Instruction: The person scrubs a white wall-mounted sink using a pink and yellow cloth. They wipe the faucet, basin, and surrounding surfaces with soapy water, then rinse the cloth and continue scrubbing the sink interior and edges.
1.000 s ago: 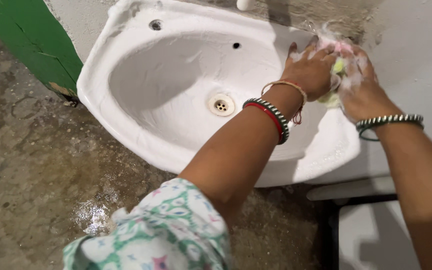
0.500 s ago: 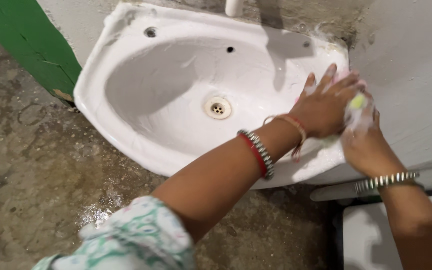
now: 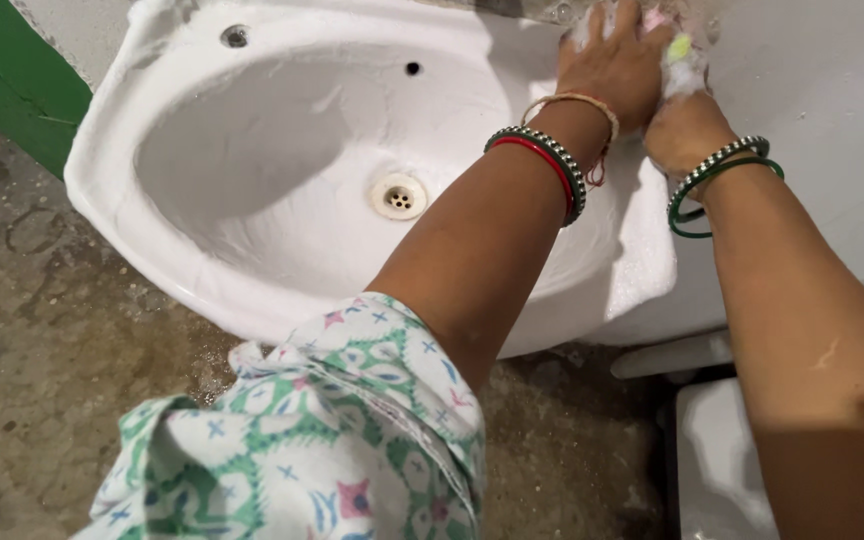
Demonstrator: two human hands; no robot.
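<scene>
A white wall-mounted sink (image 3: 152, 215) is hanging over the wet concrete floor (image 3: 42, 340); a soapy scrubber (image 3: 680, 60) is resting on the sink's far right rim.

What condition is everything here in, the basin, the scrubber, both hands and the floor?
Sink: white, soapy streaks, no standing water.
Drain: open, unplugged.
Scrubber: foamy, pressed at the sink's far right corner.
Left hand: flat, soapy, beside the scrubber.
Right hand: closed on the scrubber.
Floor: wet, stained.

We see a glossy, smooth white ceramic sink (image 3: 252, 250), rough matt concrete floor (image 3: 42, 330), foamy sponge (image 3: 680, 62), and printed cloth sleeve (image 3: 332, 440).
</scene>
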